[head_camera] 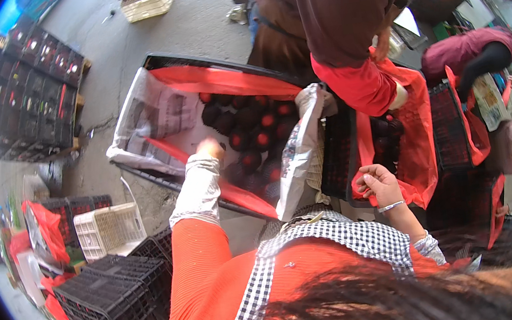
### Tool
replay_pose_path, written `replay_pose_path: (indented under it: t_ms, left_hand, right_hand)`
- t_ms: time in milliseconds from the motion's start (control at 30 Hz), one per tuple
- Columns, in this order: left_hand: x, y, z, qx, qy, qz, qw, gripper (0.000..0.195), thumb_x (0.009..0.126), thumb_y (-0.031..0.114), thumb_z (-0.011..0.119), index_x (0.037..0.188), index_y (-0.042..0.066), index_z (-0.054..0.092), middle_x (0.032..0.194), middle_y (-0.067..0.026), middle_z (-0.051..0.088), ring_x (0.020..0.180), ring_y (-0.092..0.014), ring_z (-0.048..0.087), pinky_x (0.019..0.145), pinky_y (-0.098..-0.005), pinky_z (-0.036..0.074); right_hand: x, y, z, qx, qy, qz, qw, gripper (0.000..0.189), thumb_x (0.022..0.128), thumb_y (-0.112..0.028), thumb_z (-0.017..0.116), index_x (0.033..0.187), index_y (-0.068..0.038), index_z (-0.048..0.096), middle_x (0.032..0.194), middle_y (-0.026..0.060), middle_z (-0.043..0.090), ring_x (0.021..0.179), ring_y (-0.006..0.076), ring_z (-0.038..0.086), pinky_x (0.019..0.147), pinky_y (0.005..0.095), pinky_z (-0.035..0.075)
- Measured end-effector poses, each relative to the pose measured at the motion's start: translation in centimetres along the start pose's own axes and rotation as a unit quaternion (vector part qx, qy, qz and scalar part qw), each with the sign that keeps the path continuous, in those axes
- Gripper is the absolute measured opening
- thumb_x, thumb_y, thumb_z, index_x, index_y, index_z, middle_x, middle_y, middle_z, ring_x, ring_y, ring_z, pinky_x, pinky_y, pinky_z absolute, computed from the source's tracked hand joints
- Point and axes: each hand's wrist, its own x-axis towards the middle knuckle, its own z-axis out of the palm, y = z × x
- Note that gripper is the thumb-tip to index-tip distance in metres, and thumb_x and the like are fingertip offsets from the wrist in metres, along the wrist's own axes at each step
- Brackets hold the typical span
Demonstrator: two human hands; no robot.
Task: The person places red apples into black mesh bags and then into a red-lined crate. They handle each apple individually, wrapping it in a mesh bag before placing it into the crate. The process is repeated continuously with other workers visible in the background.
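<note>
In front of me a large black plastic crate (217, 61) is lined with printed paper (175, 110) and red plastic sheeting (225, 83). Dark round fruits with red patches (246, 127) lie in its right part. My left hand (209, 149), blurred and curled, is over this crate beside the fruits; whether it holds something cannot be told. To the right stands a smaller black crate (341, 157) with a red plastic liner (420, 156) and dark fruits (382, 135) inside. My right hand (380, 186) has its fingers bent around the liner's near left edge.
A co-worker's red sleeve (354, 89) and pale-gloved hand (399, 96) reach into the smaller crate. Other people (471, 51) work at the right. Black crates (114, 302) and a white crate (109, 230) stand at left, below tall crate stacks (25, 89). Another white crate (148, 1) stands on the floor behind.
</note>
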Motion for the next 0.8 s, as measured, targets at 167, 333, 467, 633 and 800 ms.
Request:
replay_pose_path:
  t_ms: [167, 333, 467, 633, 800]
  left_hand:
    - [2.1, 3.8, 5.2, -0.048, 0.012, 0.069, 0.996, 0.080, 0.073, 0.024, 0.082, 0.141, -0.002, 0.049, 0.128, -0.0261, 0.065, 0.120, -0.035, 0.064, 0.103, -0.0407, 0.051]
    - [-2.6, 3.8, 1.7, -0.223, 0.027, 0.084, 0.971, 0.093, 0.070, 0.025, 0.084, 0.149, -0.003, 0.042, 0.127, -0.0253, 0.066, 0.116, -0.034, 0.066, 0.100, -0.0387, 0.052]
    - [-7.4, 5.4, -0.1, -0.270, 0.010, -0.036, 0.962, 0.105, 0.071, 0.024, 0.084, 0.157, -0.003, 0.030, 0.126, -0.0262, 0.066, 0.116, -0.036, 0.066, 0.101, -0.0371, 0.051]
    - [-8.4, 5.3, 2.7, -0.263, 0.135, 0.005, 0.955, 0.087, 0.078, 0.026, 0.080, 0.150, -0.006, 0.042, 0.130, -0.0258, 0.065, 0.121, -0.031, 0.064, 0.104, -0.0362, 0.050]
    - [-10.5, 4.8, 5.9, -0.362, 0.171, 0.002, 0.916, 0.068, 0.086, 0.021, 0.079, 0.142, -0.006, 0.052, 0.133, -0.0199, 0.064, 0.119, -0.026, 0.064, 0.102, -0.0346, 0.050]
  right_hand:
    - [-1.7, 0.1, -5.3, -0.004, 0.050, -0.032, 0.998, 0.024, 0.100, -0.012, 0.061, 0.121, -0.002, 0.063, 0.100, 0.0072, 0.070, 0.082, 0.0132, 0.067, 0.068, 0.0258, 0.055]
    - [0.1, -0.8, -15.2, 0.009, 0.165, -0.117, 0.979, 0.022, 0.102, -0.013, 0.059, 0.120, -0.001, 0.064, 0.097, 0.0060, 0.071, 0.079, 0.0121, 0.068, 0.065, 0.0248, 0.054]
    - [6.3, 1.3, -21.5, -0.190, 0.243, -0.147, 0.940, 0.024, 0.097, -0.014, 0.064, 0.118, -0.002, 0.066, 0.097, 0.0081, 0.073, 0.083, 0.0150, 0.070, 0.070, 0.0281, 0.055]
    - [14.7, 5.8, -20.7, -0.526, 0.098, -0.088, 0.840, 0.045, 0.087, -0.023, 0.071, 0.130, -0.012, 0.063, 0.125, 0.0179, 0.063, 0.122, 0.0352, 0.059, 0.106, 0.0443, 0.049]
    - [19.1, 9.7, -18.2, -0.600, 0.055, 0.027, 0.797, 0.068, 0.083, -0.029, 0.079, 0.143, -0.026, 0.047, 0.137, 0.0179, 0.053, 0.129, 0.0391, 0.052, 0.102, 0.0490, 0.052]
